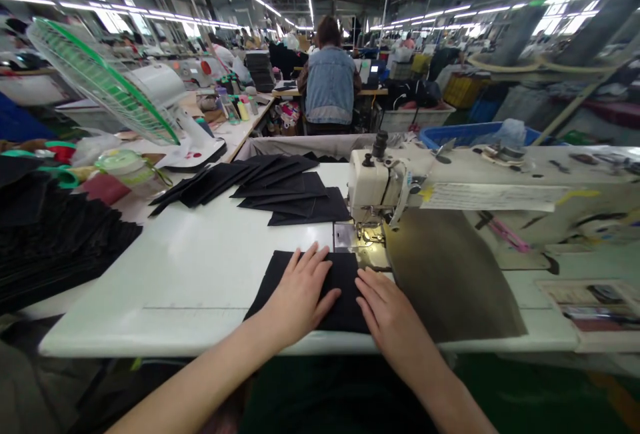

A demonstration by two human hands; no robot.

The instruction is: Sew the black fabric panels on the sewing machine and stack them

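A black fabric piece (345, 307) lies flat on the white sewing table, just in front of the lit presser foot (371, 234) of the sewing machine (450, 177). My left hand (305, 294) rests flat on top of it, fingers stretched out. Along the fabric's right edge lies my right hand (387, 307), its fingers extended and touching the edge and the table. Behind the needle area, a fanned row of black fabric pieces (295, 194) spreads to the left.
A tall stack of black pieces (55, 241) stands at the left, near a green and white fan (105, 81) and a lidded jar (127, 171). A blue bin (460, 134) sits behind the machine. Ahead, a person in a denim vest (329, 87) sits facing away.
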